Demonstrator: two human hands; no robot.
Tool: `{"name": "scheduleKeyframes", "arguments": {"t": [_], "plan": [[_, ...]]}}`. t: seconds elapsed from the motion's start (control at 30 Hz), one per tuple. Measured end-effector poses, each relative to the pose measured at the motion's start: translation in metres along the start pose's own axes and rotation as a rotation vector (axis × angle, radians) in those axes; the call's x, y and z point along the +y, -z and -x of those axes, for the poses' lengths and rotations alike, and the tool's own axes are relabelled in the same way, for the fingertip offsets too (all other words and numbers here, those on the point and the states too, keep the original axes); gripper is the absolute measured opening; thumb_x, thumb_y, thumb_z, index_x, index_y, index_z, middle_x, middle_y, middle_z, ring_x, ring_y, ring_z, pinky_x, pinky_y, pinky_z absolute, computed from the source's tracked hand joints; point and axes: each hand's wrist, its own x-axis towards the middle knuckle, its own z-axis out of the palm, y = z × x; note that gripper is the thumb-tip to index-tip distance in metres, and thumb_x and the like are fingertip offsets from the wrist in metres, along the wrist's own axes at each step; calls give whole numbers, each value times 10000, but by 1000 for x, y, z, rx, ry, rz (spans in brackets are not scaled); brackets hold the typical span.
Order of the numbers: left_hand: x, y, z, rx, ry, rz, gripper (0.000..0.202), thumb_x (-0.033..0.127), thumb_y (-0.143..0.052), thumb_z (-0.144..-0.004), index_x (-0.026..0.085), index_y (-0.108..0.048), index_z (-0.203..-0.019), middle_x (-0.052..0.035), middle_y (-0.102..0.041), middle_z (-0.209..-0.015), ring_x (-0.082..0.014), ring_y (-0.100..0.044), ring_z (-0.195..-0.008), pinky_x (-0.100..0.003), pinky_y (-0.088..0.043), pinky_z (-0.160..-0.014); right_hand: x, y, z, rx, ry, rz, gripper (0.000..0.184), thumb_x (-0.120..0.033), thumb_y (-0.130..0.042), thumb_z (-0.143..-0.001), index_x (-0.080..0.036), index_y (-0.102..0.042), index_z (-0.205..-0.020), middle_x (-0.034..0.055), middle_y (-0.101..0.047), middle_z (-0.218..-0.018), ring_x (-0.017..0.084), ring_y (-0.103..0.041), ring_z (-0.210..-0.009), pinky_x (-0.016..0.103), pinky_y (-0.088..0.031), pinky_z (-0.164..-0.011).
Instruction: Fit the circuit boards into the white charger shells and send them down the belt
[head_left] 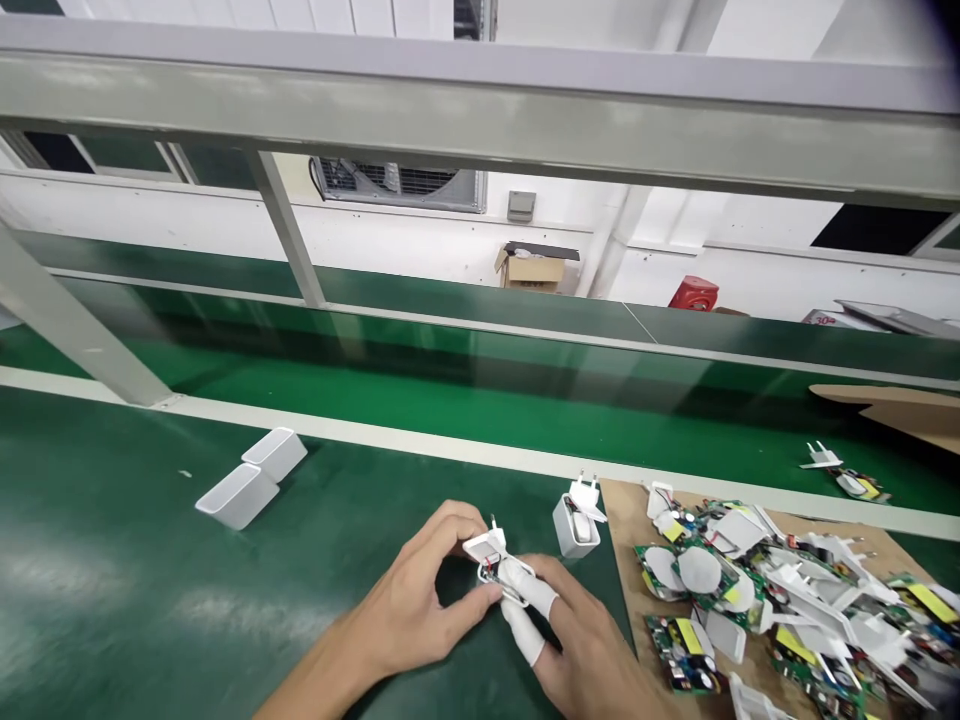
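Note:
Between both hands is a small white power adapter (486, 545), its plug cap tilted up with a metal pin on top and wires and parts showing below it. My left hand (420, 590) is closed on its left side with thumb and fingers. My right hand (581, 640) grips the right side, with white finger covers on its thumb and one finger. The fingers hide much of the adapter body. Just beyond my right hand stands a white adapter housing (576, 535) with a two-pin plug cap (586, 497) tilted at its opening.
Two white housings (238, 497) lie on the green table at the left. On cardboard (619, 500) at the right is a heap of circuit boards (701, 570) with plug caps. One more board (859, 485) lies on the green belt (525, 400). A metal frame post (82, 320) rises at left.

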Motion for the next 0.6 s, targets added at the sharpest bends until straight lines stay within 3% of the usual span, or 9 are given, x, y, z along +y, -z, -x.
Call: {"name": "scheduleKeyframes", "arguments": {"t": [0.1,0.3,0.5,0.6], "plan": [[-1,2,-1,-1,0,-24,192,177,-678,-982,241,-553,-1112,-58,-563,-1101,-201,-613,-982,-340,-540,-877,-1,0,-2,-10,-29,-30,364,-75,-486,-972,-198,-578,-1302,122,-731,-1170,218,-786,-962,289,-673,-816],[-3,2,0,-27,27,-15,180,176,-698,-967,230,-548,-1050,-46,-542,-1091,-172,-581,-921,-305,-537,-815,0,-5,2,-55,-42,17,420,-92,-470,-982,-219,-584,-1365,112,-712,-1136,226,-768,-932,308,-668,-793],[-6,0,2,-10,59,106,200,179,-701,-968,245,-559,-1093,-35,-515,-1120,-168,-619,-966,-335,-619,-889,5,-4,9,-11,-172,-222,447,-143,-591,-989,-271,-571,-1417,98,-695,-1301,196,-726,-1141,280,-583,-1015],[-10,-5,4,73,37,190,450,280,-808,-926,294,-506,-1260,-47,-478,-1237,-197,-671,-1041,-391,-657,-930,5,-6,7,-7,-322,-481,341,-223,-627,-995,-273,-686,-1327,97,-719,-1273,218,-725,-1138,332,-573,-1034]]}}
